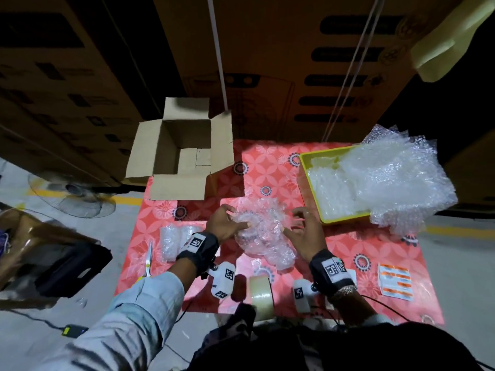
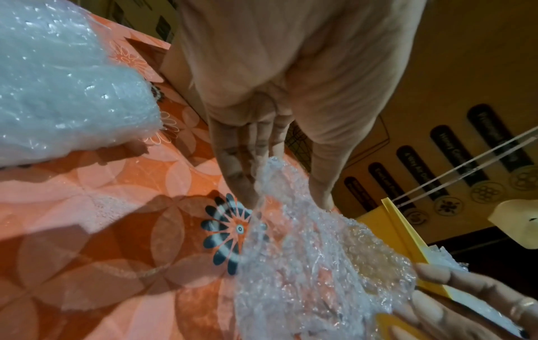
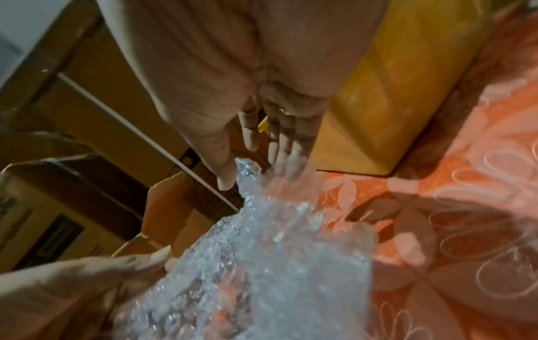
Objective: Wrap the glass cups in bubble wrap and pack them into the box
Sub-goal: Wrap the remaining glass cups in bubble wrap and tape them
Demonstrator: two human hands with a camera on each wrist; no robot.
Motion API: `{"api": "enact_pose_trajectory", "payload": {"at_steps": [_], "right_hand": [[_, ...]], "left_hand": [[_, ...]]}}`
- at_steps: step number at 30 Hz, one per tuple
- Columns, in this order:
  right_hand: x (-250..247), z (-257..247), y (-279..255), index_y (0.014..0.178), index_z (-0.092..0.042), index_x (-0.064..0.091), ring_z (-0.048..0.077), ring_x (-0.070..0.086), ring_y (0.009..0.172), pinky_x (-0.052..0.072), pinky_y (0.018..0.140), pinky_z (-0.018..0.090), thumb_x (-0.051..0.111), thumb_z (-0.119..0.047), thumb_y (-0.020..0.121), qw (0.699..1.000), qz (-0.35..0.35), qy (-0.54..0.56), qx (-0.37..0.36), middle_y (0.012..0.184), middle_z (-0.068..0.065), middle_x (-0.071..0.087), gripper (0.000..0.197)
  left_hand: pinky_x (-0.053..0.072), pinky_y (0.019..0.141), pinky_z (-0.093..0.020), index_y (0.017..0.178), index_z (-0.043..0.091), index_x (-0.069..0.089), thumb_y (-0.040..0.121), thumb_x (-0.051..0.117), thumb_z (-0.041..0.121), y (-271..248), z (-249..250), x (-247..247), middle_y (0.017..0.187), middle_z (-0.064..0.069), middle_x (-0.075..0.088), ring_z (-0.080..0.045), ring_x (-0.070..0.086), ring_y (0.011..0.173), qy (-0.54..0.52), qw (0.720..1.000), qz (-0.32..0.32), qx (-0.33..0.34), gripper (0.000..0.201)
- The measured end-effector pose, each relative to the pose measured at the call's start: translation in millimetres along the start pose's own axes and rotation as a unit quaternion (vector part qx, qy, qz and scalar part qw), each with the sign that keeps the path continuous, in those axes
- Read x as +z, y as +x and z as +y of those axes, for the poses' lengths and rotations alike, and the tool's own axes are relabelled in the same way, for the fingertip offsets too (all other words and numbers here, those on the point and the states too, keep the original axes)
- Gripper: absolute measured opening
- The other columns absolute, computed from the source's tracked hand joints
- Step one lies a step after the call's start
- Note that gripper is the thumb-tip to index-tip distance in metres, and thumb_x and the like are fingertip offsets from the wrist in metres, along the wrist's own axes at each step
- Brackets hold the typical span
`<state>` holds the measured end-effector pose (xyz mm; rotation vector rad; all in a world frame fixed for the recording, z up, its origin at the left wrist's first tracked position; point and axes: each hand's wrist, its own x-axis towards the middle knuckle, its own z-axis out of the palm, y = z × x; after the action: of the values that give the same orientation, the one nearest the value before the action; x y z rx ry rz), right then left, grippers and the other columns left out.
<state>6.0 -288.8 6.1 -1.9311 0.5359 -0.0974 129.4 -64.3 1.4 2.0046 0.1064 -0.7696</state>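
A bubble-wrap bundle (image 1: 263,236) is seen at the middle of the red patterned tabletop (image 1: 348,253) — between an open cardboard box (image 1: 150,148) and a yellow tray (image 1: 308,170). It is gripped by the curled fingers of the left hand (image 1: 223,227) — the right hand (image 1: 305,236) is laid against its side, fingers straight and spread.

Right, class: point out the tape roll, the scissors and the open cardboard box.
tape roll (image 1: 261,295), head view, on its outer band.
scissors (image 1: 149,257), head view, on the blades.
open cardboard box (image 1: 187,159), head view, on its bare inner floor.
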Motion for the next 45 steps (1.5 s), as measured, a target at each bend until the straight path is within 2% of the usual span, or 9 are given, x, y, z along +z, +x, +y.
{"api": "enact_pose_trajectory", "payload": {"at_steps": [4, 7, 10, 15, 24, 29, 32, 35, 45], "right_hand": [[11.3, -2.5, -4.9, 0.1, -0.026, 0.07, 0.021, 0.047, 0.131, 0.05, 0.104, 0.036, 0.071, -0.007, 0.09, 0.982, -0.063, -0.161, -0.08, 0.142, -0.005, 0.046, 0.021], [20.4, -9.9, 1.0, 0.108, -0.021, 0.077, 0.026, 0.03, 0.145, 0.031, 0.12, 0.044, 0.06, -0.014, 0.096, 0.953, -0.115, -0.273, -0.065, 0.158, 0.004, 0.035, 0.022], [24.8, -15.5, 4.9, 0.115, -0.019, 0.076, 0.03, 0.027, 0.147, 0.029, 0.121, 0.045, 0.053, -0.013, 0.097, 0.934, -0.134, -0.328, -0.049, 0.161, 0.01, 0.033, 0.03], [30.3, -20.8, 4.4, 0.111, -0.02, 0.077, 0.029, 0.032, 0.145, 0.036, 0.115, 0.047, 0.049, -0.026, 0.098, 0.907, -0.14, -0.395, -0.038, 0.159, 0.011, 0.037, 0.031], [34.6, -32.8, 13.0, 0.113, -0.012, 0.073, 0.033, 0.038, 0.139, 0.041, 0.108, 0.051, 0.042, -0.034, 0.101, 0.874, -0.175, -0.453, 0.0, 0.155, 0.011, 0.04, 0.04], [3.4, -26.4, 0.3, 0.123, -0.025, 0.071, 0.027, 0.038, 0.142, 0.037, 0.116, 0.045, 0.056, -0.023, 0.097, 0.934, -0.192, -0.299, -0.022, 0.164, 0.001, 0.027, 0.03], [-21.2, -17.9, -28.7, 0.116, -0.028, 0.064, 0.013, 0.06, 0.113, 0.056, 0.089, 0.026, 0.074, -0.017, 0.09, 0.985, -0.092, -0.145, -0.031, 0.145, -0.007, 0.042, 0.031], [-27.7, -10.3, -45.5, 0.126, -0.028, 0.047, 0.006, 0.061, 0.091, 0.049, 0.062, 0.007, 0.086, -0.011, 0.078, 0.99, -0.104, -0.067, 0.07, 0.123, -0.001, 0.053, 0.065], [-8.1, -23.1, -31.5, 0.102, -0.024, 0.045, 0.011, 0.055, 0.069, 0.049, 0.052, 0.02, 0.078, -0.013, 0.086, 0.995, -0.046, -0.085, 0.021, 0.091, -0.003, 0.055, 0.039]], "left_hand": [[0.055, 0.081, -0.042, 0.114, 0.019, 0.053, 0.074, 0.093, 0.024, -15.1, 6.9, 3.5, 0.1, -0.001, 0.062, -0.023, 0.062, 0.087, 0.105, 0.989, 0.069, 0.076, 0.057], [0.05, 0.083, -0.031, 0.108, 0.013, 0.063, 0.081, 0.083, 0.002, -24.4, 4.1, 13.2, 0.107, 0.0, 0.06, -0.022, 0.059, 0.099, 0.171, 0.936, 0.148, 0.27, 0.035], [0.05, 0.083, -0.038, 0.1, 0.011, 0.072, 0.084, 0.077, 0.002, -17.3, -5.0, 24.5, 0.104, -0.006, 0.063, -0.027, 0.059, 0.099, 0.246, 0.889, 0.077, 0.38, 0.019], [0.049, 0.098, -0.041, 0.105, 0.013, 0.079, 0.094, 0.067, 0.014, -11.5, -11.8, 35.2, 0.131, -0.011, 0.055, -0.03, 0.049, 0.12, 0.32, 0.88, -0.024, 0.35, 0.017], [0.049, 0.101, -0.039, 0.11, 0.013, 0.07, 0.085, 0.076, 0.012, -17.3, -2.0, 42.9, 0.139, -0.015, 0.048, -0.035, 0.052, 0.124, 0.281, 0.905, 0.014, 0.318, 0.026], [0.045, 0.107, -0.048, 0.118, 0.017, 0.058, 0.077, 0.082, 0.015, -22.5, 8.5, 41.2, 0.15, -0.012, 0.037, -0.034, 0.044, 0.135, 0.254, 0.913, 0.083, 0.307, 0.048], [0.046, 0.106, -0.052, 0.133, 0.024, 0.047, 0.076, 0.085, 0.022, -19.1, 8.6, 37.2, 0.149, -0.009, 0.036, -0.032, 0.051, 0.129, 0.221, 0.941, 0.098, 0.236, 0.068], [0.054, 0.101, -0.052, 0.145, 0.031, 0.036, 0.082, 0.081, 0.022, -15.9, 8.0, 31.1, 0.146, -0.012, 0.045, -0.033, 0.057, 0.121, 0.158, 0.979, 0.034, 0.12, 0.078], [0.052, 0.067, -0.025, 0.106, 0.029, 0.053, 0.075, 0.087, 0.003, -20.7, 2.0, 30.3, 0.11, -0.001, 0.059, -0.019, 0.062, 0.087, 0.106, 0.966, 0.101, 0.213, 0.053]]}}
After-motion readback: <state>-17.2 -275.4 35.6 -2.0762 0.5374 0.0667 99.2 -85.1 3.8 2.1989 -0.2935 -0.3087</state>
